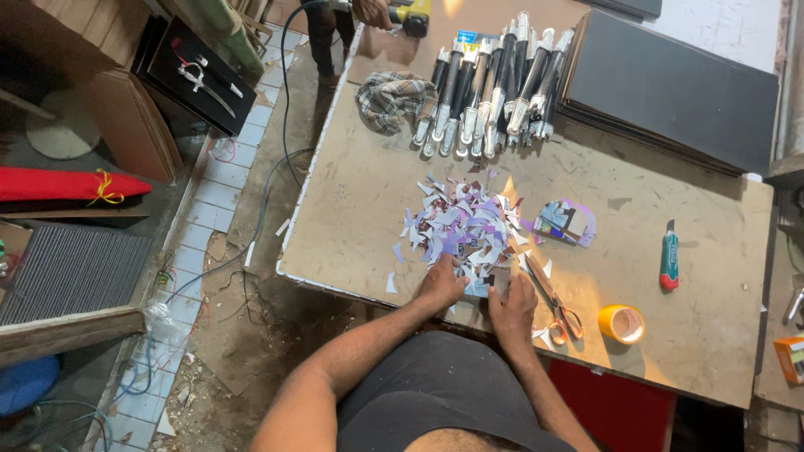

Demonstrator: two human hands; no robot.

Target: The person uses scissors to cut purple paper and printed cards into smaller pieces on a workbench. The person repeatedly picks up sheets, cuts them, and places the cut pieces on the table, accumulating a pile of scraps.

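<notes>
Paper offcuts in white, lilac and dark red, cut to small curved shapes, lie heaped as a loose pile (461, 230) near the front edge of the worn brown board tabletop (360, 209). The left hand (441, 283) is laid palm down on the near edge of that pile, fingers bent among the scraps; whether a piece is pinched cannot be told. The right hand (512, 305) rests just beside it, fingers curled over a small dark grey card piece (500, 280) that appears to be pressed or gripped against the table. Orange-handled scissors (556, 308) have been put down just right of the right hand, blades parted. Much cutting looks already done, judging by the size of the pile; the scraps remain ungathered. A small stack of printed card pieces (565, 223) lies beyond, and a roll of yellow tape (621, 323) and a green-handled utility knife (668, 258) lie further right.
</notes>
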